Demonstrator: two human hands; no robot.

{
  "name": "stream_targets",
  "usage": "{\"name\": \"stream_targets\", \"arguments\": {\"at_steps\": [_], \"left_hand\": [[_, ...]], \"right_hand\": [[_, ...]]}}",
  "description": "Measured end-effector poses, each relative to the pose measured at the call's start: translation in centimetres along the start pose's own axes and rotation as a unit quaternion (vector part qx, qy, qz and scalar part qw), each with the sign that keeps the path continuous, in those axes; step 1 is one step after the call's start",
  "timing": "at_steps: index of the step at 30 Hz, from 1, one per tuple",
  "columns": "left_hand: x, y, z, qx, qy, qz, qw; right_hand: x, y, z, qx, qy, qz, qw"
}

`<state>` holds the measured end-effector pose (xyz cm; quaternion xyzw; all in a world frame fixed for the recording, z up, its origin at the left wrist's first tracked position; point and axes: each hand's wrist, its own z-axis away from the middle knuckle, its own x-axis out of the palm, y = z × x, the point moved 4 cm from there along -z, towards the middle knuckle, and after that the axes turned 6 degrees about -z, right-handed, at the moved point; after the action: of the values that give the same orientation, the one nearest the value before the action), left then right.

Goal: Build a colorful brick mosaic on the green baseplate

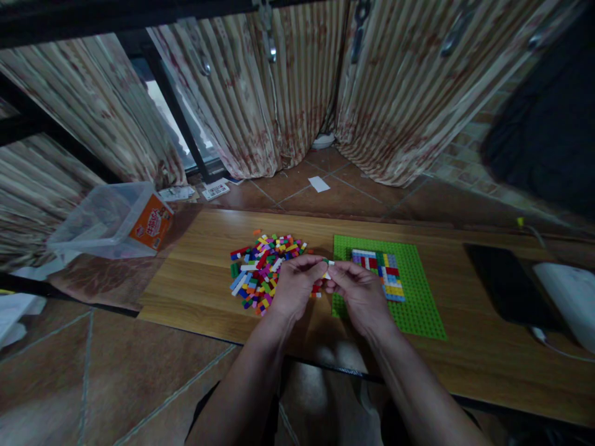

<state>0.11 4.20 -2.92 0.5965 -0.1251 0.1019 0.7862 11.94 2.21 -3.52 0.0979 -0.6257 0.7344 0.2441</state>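
While both hands meet in the head view above the near part of the tabletop, the fingers of the left hand and the right hand pinch a small white brick between their tips. A bit of dark green shows at the left fingertips; whether it is a second brick joined to the white one, I cannot tell. The held piece is too small and too covered for its long axis to be read.

The multicoloured brick build lies to the right of the meeting fingertips, on the green studded baseplate, and the right hand is clearly the nearer one. That hand hides the build's near left part, so its full outline and long axis are uncertain; whether the hand touches it cannot be told either. The baseplate's left edge runs just beside the pinched brick, passing behind the right hand.

On the other side of the fingers, the heap of loose toy bricks spreads leftward, just beside the left hand, with a few pieces showing between the two hands.
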Motion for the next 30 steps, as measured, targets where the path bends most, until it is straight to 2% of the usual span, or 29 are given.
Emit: {"name": "stream_targets", "arguments": {"at_steps": [8,11,13,16,19,21,26,28,30], "left_hand": [[-0.2,0.6,0.1,-0.011,-0.021,0.009,1.000],[-1.5,1.5,-0.4,0.057,0.019,-0.126,0.990],[-2.6,2.3,-0.6,0.121,0.059,-0.271,0.953],[-3.5,3.1,-0.8,0.190,0.086,-0.457,0.865],[-3.7,3.2,-0.8,0.211,0.071,-0.576,0.787],[-3.7,3.2,-0.8,0.211,0.067,-0.610,0.761],[-3.9,3.2,-0.7,0.196,0.073,-0.610,0.764],[-4.0,3.3,-0.6,0.195,0.075,-0.599,0.773],[-4.2,3.3,-0.5,0.188,0.077,-0.576,0.792]], "right_hand": [[-0.1,0.1,-0.1,0.000,-0.010,0.009,1.000],[-0.6,-0.4,-0.3,-0.036,0.001,0.060,0.998],[-1.1,-1.0,-0.3,-0.077,0.008,0.112,0.991],[-1.7,-1.7,-0.1,-0.129,0.004,0.189,0.973],[-1.8,-1.7,0.2,-0.153,-0.012,0.253,0.955],[-1.4,-1.4,0.3,-0.166,-0.030,0.302,0.938],[0.3,-0.3,0.7,-0.217,-0.077,0.416,0.880],[0.7,0.1,0.6,-0.226,-0.081,0.428,0.871],[0.9,0.5,0.5,-0.224,-0.076,0.423,0.875]]}}
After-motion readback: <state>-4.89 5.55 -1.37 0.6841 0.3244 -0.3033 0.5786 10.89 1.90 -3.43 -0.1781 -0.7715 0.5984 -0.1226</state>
